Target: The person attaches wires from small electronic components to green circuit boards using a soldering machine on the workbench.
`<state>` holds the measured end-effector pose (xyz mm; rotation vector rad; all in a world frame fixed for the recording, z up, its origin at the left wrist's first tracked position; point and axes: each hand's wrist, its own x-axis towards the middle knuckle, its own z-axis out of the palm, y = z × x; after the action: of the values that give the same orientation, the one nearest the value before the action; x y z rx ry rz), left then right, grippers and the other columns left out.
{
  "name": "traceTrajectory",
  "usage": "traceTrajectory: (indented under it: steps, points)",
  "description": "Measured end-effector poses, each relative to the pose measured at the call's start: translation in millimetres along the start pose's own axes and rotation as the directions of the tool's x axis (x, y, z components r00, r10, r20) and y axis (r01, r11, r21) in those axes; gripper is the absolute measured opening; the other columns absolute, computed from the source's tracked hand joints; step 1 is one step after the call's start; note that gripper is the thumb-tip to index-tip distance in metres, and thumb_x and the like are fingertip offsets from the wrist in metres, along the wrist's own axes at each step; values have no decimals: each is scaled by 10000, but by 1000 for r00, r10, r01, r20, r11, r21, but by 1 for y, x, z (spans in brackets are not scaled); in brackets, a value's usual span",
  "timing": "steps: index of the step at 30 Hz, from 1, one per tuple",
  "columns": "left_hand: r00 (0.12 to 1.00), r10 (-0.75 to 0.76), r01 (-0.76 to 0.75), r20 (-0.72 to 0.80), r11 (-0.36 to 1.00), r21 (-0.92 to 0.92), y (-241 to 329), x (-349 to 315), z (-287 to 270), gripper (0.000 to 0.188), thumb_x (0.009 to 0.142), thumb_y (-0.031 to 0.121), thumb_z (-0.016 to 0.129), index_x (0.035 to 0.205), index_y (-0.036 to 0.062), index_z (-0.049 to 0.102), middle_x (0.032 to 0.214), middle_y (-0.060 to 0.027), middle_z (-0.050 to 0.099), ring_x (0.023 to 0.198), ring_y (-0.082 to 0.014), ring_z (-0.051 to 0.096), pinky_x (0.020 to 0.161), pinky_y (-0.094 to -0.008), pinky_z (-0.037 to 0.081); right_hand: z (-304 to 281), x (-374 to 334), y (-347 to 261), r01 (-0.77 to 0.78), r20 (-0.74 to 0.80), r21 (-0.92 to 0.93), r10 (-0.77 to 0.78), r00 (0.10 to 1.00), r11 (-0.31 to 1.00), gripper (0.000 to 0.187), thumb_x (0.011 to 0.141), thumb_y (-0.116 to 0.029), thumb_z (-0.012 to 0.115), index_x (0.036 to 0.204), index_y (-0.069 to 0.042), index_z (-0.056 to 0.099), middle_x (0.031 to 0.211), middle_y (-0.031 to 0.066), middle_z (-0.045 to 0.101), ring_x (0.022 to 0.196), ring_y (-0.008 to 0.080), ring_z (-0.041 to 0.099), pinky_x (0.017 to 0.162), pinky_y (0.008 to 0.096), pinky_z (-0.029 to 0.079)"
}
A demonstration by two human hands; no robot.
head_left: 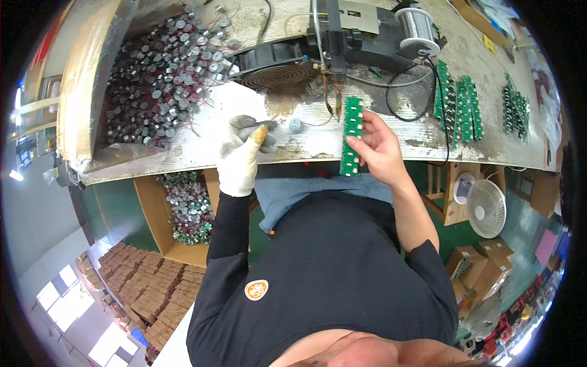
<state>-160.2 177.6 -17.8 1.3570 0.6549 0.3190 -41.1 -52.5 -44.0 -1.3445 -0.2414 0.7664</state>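
1. The right hand (380,147) is bare; its grip is closed on a long green circuit-board strip (351,136), fingers along the strip's right edge, holding it upright over the near edge of the tabletop (293,144).
2. The strip's top end sits just below the soldering tip (333,98).
3. The left hand (243,153) wears a white glove; its grip is narrow, pinching a small part I cannot identify.
4. A small round metal component (295,125) lies between the hands.
5. A pile of similar components (159,79) fills a box at left; more green strips (457,101) lie at right.
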Motion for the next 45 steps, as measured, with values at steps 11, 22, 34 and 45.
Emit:
traceTrajectory:
  steps: [11, 22, 34, 45]
  points:
    - [893, -358, 414, 274, 892, -182, -21, -14, 39, 323, 910, 165, 610, 1138, -59, 563, 962, -154, 668, 802, -165, 648, 720, -261, 525, 3, -6, -2, -82, 99, 53, 76, 992, 995, 439, 876, -16, 609, 1277, 13, 432, 1015, 73, 587, 682, 72, 607, 490, 187, 461]
    - [901, -316, 344, 298, 938, -47, -21, -15, 59, 269, 912, 174, 609, 1080, -36, 632, 909, -73, 672, 788, -101, 616, 703, -230, 487, 7, -7, -7, -87, 148, 68, 77, 986, 994, 442, 883, 0, 586, 1289, 26, 414, 1046, 78, 580, 719, 74, 604, 519, 184, 468]
    - [966, -100, 32, 238, 961, 274, -27, -17, 67, 229, 900, 162, 608, 988, -46, 650, 838, -80, 665, 753, -106, 602, 676, -246, 476, 7, -7, -6, -51, 156, 81, 37, 987, 995, 499, 874, 39, 580, 1330, 41, 378, 1075, 88, 583, 732, 72, 584, 538, 185, 465]
    - [948, -274, 267, 159, 961, 65, -12, -9, 75, 206, 886, 159, 618, 917, -44, 637, 794, -76, 653, 706, -108, 603, 625, -249, 475, 8, -8, -4, -17, 132, 84, 6, 991, 996, 460, 876, 32, 578, 1302, 28, 405, 1064, 71, 570, 751, 68, 585, 577, 197, 467]
